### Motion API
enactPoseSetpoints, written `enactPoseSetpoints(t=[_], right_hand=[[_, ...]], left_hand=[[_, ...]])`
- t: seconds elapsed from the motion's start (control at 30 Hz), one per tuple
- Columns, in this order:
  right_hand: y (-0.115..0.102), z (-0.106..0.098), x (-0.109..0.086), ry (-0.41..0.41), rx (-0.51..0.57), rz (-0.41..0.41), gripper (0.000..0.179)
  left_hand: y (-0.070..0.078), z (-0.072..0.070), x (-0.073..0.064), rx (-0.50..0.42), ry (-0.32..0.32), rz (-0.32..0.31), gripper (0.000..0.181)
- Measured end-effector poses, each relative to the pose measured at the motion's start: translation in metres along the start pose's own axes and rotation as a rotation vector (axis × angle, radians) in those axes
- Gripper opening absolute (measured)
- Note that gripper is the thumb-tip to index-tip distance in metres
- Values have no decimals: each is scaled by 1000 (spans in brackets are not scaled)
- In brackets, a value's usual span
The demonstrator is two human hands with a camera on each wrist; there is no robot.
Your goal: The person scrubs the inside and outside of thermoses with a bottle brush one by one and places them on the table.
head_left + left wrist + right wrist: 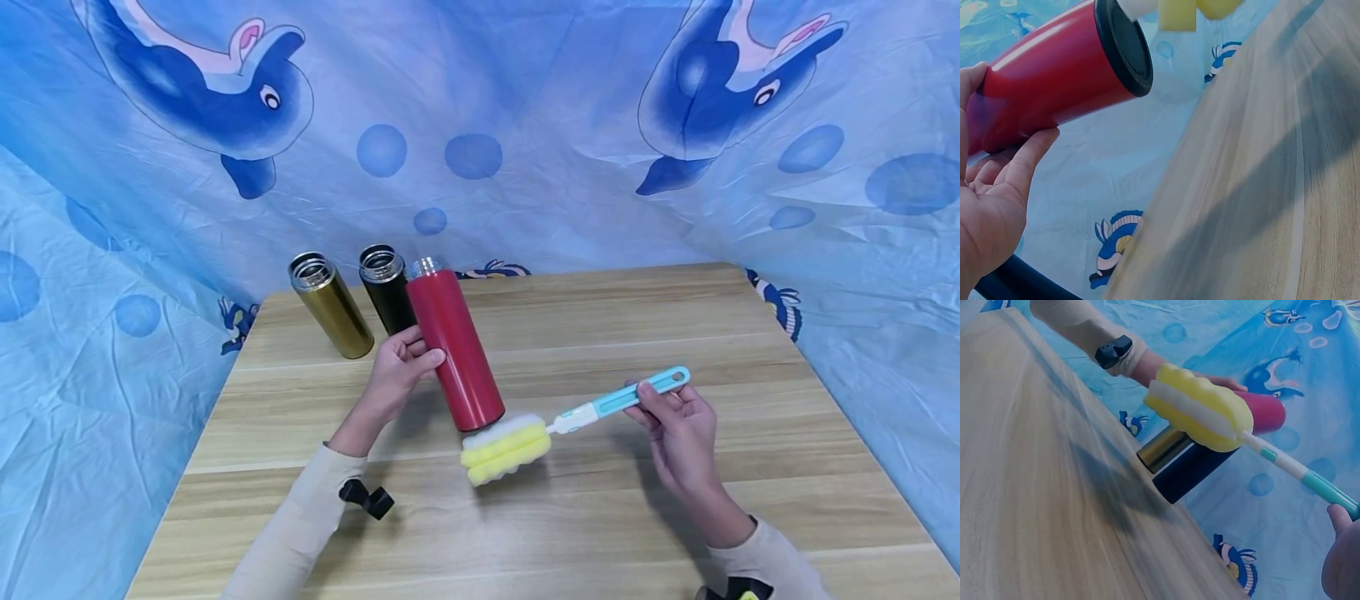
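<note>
My left hand [401, 371] grips a red thermos bottle [456, 350] around its middle, lifted off the table and tilted with its bare metal neck up and away. In the left wrist view the black base of the red bottle [1041, 75] faces the table side. My right hand [681, 429] pinches the turquoise handle of a bottle brush [637, 398]. The brush's yellow and white sponge head [510, 450] points left, just below the red bottle's base in the head view. The right wrist view shows the sponge head [1200, 412] overlapping the bottles behind.
A gold bottle [333, 308] and a black bottle [386, 287] stand uncapped at the back left of the wooden table [600, 533]. The red bottle partly hides the black one. A blue dolphin-print sheet [540, 100] hangs behind and beside the table.
</note>
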State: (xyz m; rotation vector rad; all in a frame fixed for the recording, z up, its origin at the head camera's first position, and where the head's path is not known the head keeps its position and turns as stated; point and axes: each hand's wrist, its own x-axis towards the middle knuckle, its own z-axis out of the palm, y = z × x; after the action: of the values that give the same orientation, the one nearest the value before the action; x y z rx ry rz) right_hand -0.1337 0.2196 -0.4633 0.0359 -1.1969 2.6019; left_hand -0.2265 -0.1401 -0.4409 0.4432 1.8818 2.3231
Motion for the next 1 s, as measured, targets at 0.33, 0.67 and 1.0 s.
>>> enactPoseSetpoints(t=[0.33,0.67,1.0], right_hand=[[9,-5,4,86,0,28,13],[8,-6,5,51,19,73,9],[9,-7,8,53,0,84,11]], left_hand=[[4,2,-3,-66,-47,43,51],[3,2,-6,-71,-33,40,53],[3,5,-9,-69,-59,39,50]])
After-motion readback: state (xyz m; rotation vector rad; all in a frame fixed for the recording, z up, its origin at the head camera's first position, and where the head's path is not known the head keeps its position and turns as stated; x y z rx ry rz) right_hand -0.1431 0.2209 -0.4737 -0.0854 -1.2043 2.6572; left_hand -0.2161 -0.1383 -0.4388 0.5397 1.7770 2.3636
